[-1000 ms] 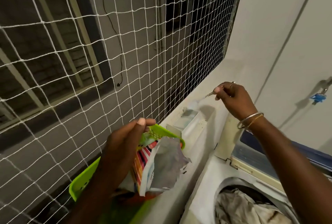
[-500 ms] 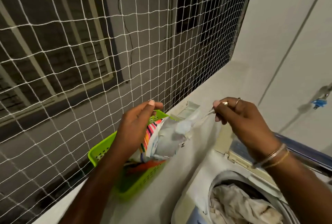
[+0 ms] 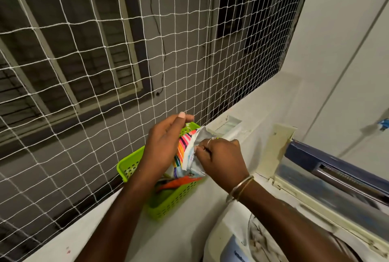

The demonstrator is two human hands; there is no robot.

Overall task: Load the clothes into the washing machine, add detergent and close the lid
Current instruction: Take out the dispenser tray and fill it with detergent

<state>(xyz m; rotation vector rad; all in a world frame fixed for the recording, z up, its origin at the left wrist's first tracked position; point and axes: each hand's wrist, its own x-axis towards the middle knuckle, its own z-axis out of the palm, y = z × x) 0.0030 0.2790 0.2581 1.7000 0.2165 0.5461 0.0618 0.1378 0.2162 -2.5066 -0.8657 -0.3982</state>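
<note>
White netting (image 3: 105, 72) closes off the opening behind a pale ledge (image 3: 126, 240), where a green perforated basket (image 3: 174, 200) sits close to the net. The detergent packet (image 3: 189, 152) stands in that basket with its torn mouth up. The left hand (image 3: 164, 148) wraps round its striped side and steadies it. The right hand (image 3: 221, 160) is curled at the opening with its fingertips tucked inside; whether it pinches the foil edge or something within the packet I cannot tell. The two hands are close together on the packet. Lower right, the washing machine (image 3: 223, 232) has its lid (image 3: 336, 169) raised and clothes (image 3: 265, 240) already in the drum, so loading looks done and detergent is the step in hand. The main risk is probably spillage. A sharp tug at the thin mouth could tear it further or tip the light basket towards the net. Powder must also cross the ledge to reach the drum, and could scatter on the way.
</note>
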